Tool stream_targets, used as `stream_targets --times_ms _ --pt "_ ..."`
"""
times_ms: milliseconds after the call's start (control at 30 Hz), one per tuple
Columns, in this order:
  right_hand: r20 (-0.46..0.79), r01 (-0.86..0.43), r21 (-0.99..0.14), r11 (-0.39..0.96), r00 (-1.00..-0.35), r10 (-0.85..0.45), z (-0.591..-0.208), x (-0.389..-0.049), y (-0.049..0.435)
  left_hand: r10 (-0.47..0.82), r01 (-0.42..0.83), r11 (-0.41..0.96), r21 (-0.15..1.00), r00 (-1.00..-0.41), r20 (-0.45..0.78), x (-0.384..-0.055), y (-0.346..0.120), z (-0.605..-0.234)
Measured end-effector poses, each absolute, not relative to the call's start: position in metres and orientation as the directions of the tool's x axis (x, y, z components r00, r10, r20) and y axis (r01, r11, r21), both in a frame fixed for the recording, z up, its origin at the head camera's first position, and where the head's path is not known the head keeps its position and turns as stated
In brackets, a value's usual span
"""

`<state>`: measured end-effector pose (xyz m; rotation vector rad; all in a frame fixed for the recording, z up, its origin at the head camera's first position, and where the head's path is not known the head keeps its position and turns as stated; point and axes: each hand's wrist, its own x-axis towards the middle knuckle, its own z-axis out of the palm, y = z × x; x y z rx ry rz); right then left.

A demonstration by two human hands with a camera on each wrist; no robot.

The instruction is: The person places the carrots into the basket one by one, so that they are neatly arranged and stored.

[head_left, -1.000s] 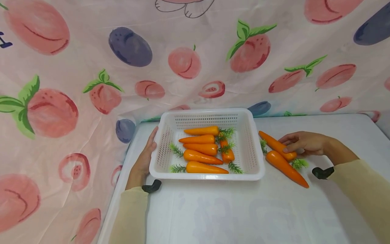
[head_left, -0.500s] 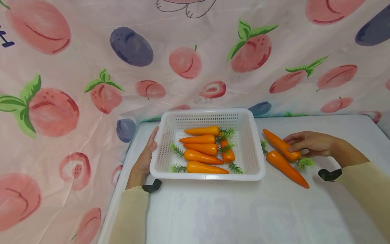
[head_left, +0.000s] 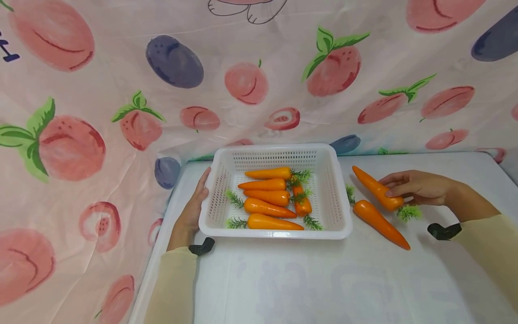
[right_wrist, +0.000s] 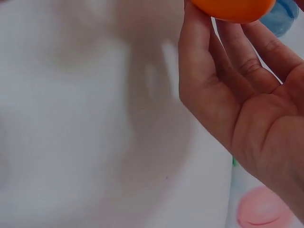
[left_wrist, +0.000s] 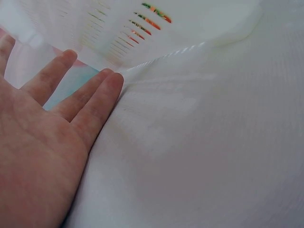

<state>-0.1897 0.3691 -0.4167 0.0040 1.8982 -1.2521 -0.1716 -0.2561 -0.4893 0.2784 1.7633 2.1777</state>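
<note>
A white plastic basket (head_left: 275,233) with slotted walls holds several orange toy carrots (head_left: 269,208) with green leafy tops. Against its left side rests my left hand (head_left: 190,216); the left wrist view shows the fingers fairly straight along the outer wall. To the right of the basket, my right hand (head_left: 422,188) pinches a carrot (head_left: 375,186) near its thick end, thumb in front and fingers behind. In the right wrist view only the carrot's rounded end (right_wrist: 235,8) shows, at the top edge. Another carrot (head_left: 380,223) lies on the table just below the held one, leaves towards the basket.
A white cloth covers the table (head_left: 303,279). Behind and to the left hangs a pink curtain (head_left: 251,40) printed with fruit, close to the basket's back edge. Small black devices (head_left: 201,247) sit at both wrists, over beige sleeves.
My right hand has moved right and slightly away from me with the carrot, widening its gap from the basket and the lower carrot. The left hand and basket stay in place.
</note>
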Motion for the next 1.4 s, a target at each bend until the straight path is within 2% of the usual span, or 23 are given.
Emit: stream_targets --times_ms 1400 --pt "-0.552 0.260 -0.779 0.571 -0.717 -0.426 -0.349 -0.200 0.340 0.365 -0.142 -0.196 0.970 -0.929 -0.062 -0.171 -0.254 -0.487"
